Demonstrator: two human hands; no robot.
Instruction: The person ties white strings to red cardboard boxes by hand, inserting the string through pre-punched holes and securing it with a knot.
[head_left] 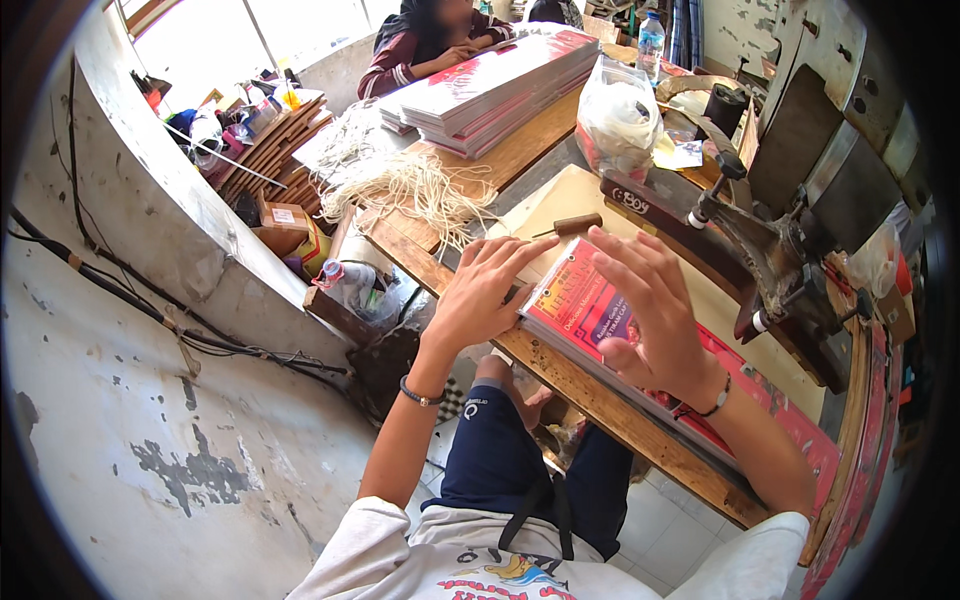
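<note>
A long stack of red printed sheets point(745, 385) lies along the table's near edge, its upper left end yellow and pink. At that end my left hand point(483, 290) is open, fingers stretched forward and the thumb by the stack's corner; I cannot tell whether it touches. Above the same stack my right hand point(650, 305) is raised and open, fingers spread and nothing held. Just beyond the stack's end lies an awl point(577, 225) with a brown wooden handle. It rests on a pale board point(540, 205).
Loose cream string point(440, 190) is heaped on the wooden table left of the awl. Farther back are more stacked sheets point(490, 95) with a person point(430, 45) behind. A white plastic bag point(617, 115) and dark metal clamp point(755, 215) stand to the right.
</note>
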